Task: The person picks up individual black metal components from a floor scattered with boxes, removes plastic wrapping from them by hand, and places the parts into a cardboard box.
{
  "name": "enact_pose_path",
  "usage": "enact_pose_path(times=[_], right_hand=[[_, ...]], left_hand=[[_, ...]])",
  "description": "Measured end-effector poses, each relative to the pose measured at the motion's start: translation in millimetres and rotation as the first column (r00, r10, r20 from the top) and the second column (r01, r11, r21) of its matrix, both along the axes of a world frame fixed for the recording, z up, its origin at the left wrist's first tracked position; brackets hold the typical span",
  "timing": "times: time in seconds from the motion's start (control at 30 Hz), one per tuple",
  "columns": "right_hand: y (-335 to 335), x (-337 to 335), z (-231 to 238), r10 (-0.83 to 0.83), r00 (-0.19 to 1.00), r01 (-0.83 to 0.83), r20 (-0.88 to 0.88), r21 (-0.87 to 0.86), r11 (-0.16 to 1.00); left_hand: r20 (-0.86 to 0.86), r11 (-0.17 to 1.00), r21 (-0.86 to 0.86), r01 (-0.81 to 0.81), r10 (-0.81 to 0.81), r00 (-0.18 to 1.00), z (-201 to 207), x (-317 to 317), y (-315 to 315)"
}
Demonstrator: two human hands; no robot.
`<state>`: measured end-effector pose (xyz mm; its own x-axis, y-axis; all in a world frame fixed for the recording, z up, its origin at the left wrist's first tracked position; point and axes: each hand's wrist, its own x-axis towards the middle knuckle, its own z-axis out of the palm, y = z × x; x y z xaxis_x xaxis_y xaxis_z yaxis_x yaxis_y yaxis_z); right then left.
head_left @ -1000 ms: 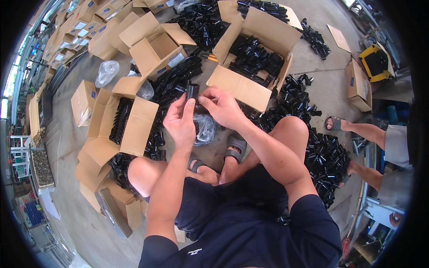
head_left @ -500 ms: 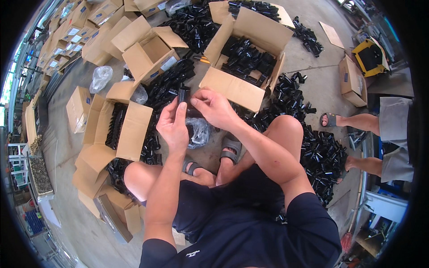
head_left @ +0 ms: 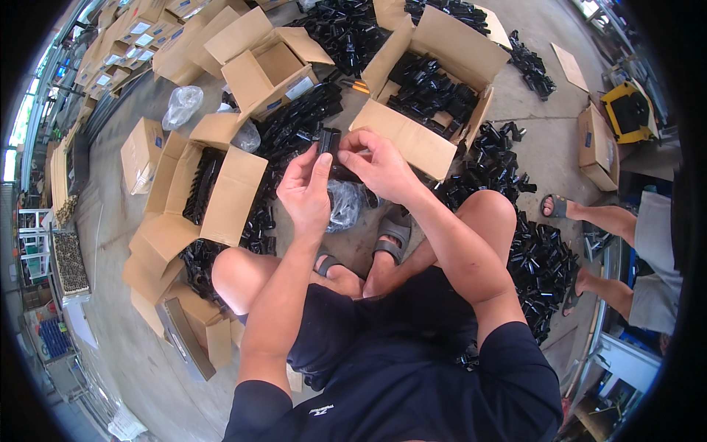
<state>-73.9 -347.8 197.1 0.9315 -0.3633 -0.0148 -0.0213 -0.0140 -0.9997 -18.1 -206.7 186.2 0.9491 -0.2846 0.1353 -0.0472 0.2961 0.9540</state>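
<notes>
My left hand (head_left: 307, 190) is closed around a short black glossy tubular part (head_left: 329, 141), its thumb along the near side. Close by on the right, my right hand (head_left: 377, 163) has thumb and fingers pinched together at the part's side; whether anything small sits between them is hidden. Beneath both hands lies a crumpled clear plastic bag (head_left: 346, 206), between my knees. Left of my left hand stands an open carton (head_left: 234, 196) with black parts lined up in it. Beyond my right hand, another open carton (head_left: 405, 138) holds a jumble of similar parts.
Loose black parts lie in heaps on the floor, one heap (head_left: 541, 272) beside my right knee. An opened carton (head_left: 250, 82) stands far left, near stacked cartons (head_left: 121, 55). A yellow-and-black item (head_left: 627, 112) stands at the right, where another person's legs (head_left: 604, 221) show.
The whole view has shifted, with the scene sliding right and slightly up. My hands keep the black part between them, which is now turned a little.
</notes>
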Motion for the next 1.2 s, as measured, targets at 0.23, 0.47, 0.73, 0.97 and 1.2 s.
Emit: enact_pose_path(times=[0.23,0.47,0.73,0.97,1.2], right_hand=[[1,1,0,0.013,1.0,-0.013,-0.004,0.005,1.0],[-1,4,-10,0.014,0.999,-0.013,0.031,-0.021,1.0],[0,1,-2,0.01,0.999,-0.011,0.048,0.019,1.0],[0,7,-10,0.014,0.996,-0.01,0.083,-0.047,0.999],[-1,4,-7,-0.013,0.996,0.028,0.094,-0.159,0.987]], left_hand=[[-0.004,1.0,0.0,0.009,-0.009,1.0,1,1,1],[-0.016,0.999,-0.036,0.018,-0.019,1.0,2,-1,0],[0.004,1.0,-0.011,-0.001,0.001,1.0,3,-1,0],[0.023,0.998,0.064,-0.02,0.018,1.0,-3,0,3],[-0.002,0.998,0.064,0.028,-0.027,1.0,-9,4,2]])
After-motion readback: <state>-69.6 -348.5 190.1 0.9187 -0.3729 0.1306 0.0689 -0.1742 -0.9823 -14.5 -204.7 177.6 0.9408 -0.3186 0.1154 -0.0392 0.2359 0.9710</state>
